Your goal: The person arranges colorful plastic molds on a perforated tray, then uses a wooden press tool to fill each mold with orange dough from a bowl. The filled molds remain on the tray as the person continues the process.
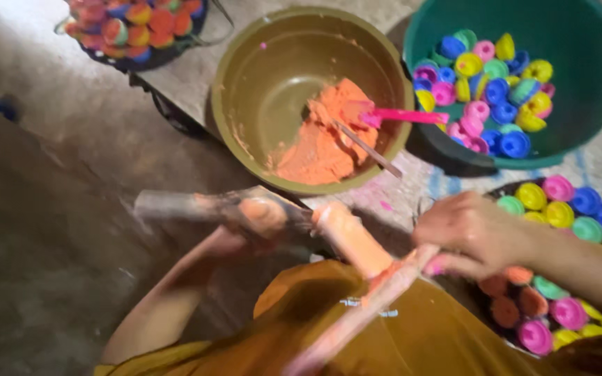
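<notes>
My left hand (245, 226) grips a blurred, paste-smeared tool or mould (196, 207) that points left, with an orange-coated cylinder (348, 237) beside it. My right hand (472, 233) holds a long flat stick (371, 299) smeared with orange and pink paste, slanting down toward my lap. Just beyond sits an olive bowl (245, 76) with a heap of orange paste (325, 143), a pink spoon (402, 117) and a thin stick (367, 147) in it.
A teal bucket (587, 42) at the back right holds several coloured plastic caps. A dark tray (559, 202) under my right arm holds more caps, some filled with orange paste. Another tray (137, 28) of filled pieces stands at the back left. My lap is covered by orange cloth (426, 334).
</notes>
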